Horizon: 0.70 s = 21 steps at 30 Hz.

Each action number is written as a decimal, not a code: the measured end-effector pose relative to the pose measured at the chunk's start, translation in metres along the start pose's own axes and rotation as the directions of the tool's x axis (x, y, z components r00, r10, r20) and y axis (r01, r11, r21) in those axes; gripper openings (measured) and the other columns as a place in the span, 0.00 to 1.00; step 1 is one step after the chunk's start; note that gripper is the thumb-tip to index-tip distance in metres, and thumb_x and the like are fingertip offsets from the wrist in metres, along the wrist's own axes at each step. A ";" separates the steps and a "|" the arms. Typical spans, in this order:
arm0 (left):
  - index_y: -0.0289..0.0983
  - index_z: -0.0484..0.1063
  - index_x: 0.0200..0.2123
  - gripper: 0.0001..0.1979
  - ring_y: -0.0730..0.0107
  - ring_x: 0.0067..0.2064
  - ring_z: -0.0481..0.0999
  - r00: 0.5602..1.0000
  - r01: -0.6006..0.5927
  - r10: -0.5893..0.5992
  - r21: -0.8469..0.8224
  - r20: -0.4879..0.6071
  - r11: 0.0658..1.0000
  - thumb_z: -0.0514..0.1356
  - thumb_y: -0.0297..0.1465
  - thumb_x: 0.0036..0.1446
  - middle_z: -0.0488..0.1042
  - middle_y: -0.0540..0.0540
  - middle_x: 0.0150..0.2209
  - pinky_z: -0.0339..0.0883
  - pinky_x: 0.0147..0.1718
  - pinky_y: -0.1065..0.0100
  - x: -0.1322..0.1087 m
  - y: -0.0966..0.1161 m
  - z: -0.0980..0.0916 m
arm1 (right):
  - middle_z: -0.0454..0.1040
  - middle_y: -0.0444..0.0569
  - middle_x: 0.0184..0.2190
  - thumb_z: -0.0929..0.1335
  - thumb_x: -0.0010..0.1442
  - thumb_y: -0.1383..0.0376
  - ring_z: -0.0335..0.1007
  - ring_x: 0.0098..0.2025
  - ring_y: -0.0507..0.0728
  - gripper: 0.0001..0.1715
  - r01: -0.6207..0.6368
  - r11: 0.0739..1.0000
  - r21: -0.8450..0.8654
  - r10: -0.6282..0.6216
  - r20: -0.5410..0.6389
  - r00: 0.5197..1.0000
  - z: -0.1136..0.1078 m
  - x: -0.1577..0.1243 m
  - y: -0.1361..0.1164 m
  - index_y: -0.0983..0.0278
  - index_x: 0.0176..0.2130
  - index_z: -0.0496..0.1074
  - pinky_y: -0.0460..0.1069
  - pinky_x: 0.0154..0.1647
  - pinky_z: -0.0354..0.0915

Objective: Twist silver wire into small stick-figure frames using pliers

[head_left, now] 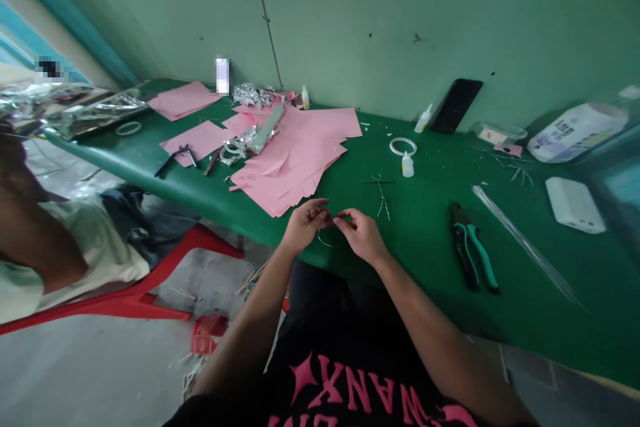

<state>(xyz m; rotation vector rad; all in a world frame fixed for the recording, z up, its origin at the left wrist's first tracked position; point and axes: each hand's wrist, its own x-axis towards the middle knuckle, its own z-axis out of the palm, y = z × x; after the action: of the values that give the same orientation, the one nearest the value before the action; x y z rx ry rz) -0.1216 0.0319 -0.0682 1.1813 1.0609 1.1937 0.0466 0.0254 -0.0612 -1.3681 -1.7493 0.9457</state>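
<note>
Black T-shirt (345, 373) with pink lettering: lowest item in the head view, worn by the person, whose forearms reach forward over it to the counter's edge.

Left hand (305, 227): grip clenched in a pinch on a thin wire (321, 239), whose loose end hangs below the fingers. Right hand (361, 235): grip curled inward, fingertips just beside the left hand; whether it also holds the wire cannot be told. Both are raised just above the green counter (425, 273), apparently to keep the fine work close and in view.

Twisted wire figure (381, 197): lying flat just beyond the right hand, within easy reach. Teal-handled pliers (473, 248): to the right, handles toward the person, seemingly set for quick pickup. White glue bottle (407, 165) and white tape ring (403, 145): farther back, near each other. Pink paper sheets (290, 160): stacked loosely to the left, clear of the hands.
</note>
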 end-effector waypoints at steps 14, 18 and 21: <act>0.31 0.75 0.43 0.18 0.65 0.33 0.81 0.980 0.033 -0.041 -0.041 -0.196 0.999 0.66 0.35 0.50 0.77 0.47 0.30 0.79 0.37 0.58 0.002 -0.005 0.003 | 0.76 0.49 0.24 0.69 0.57 0.62 0.66 0.24 0.55 0.08 0.020 0.965 -0.261 0.003 0.088 0.996 -0.008 0.025 0.003 0.61 0.35 0.80 0.48 0.25 0.54; 0.31 0.76 0.42 0.16 0.64 0.33 0.81 0.976 0.034 -0.039 -0.027 -0.215 0.999 0.66 0.33 0.50 0.78 0.46 0.30 0.80 0.37 0.59 0.002 -0.007 0.004 | 0.74 0.47 0.25 0.73 0.54 0.61 0.65 0.27 0.55 0.21 0.093 0.971 -0.221 -0.064 0.135 0.989 -0.017 0.037 0.001 0.61 0.48 0.78 0.47 0.28 0.57; 0.32 0.78 0.42 0.15 0.64 0.32 0.81 0.980 0.032 -0.034 -0.015 -0.194 0.999 0.66 0.32 0.50 0.80 0.45 0.32 0.80 0.37 0.59 0.002 -0.008 0.003 | 0.67 0.41 0.20 0.72 0.56 0.58 0.59 0.23 0.51 0.26 0.151 0.979 -0.133 -0.125 0.189 0.974 -0.015 0.039 -0.004 0.63 0.53 0.75 0.46 0.27 0.56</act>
<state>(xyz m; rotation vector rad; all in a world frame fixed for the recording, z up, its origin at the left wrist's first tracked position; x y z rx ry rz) -0.1173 0.0339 -0.0756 1.0487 1.2127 1.3077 0.0505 0.0646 -0.0475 -1.2637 -2.0583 0.9010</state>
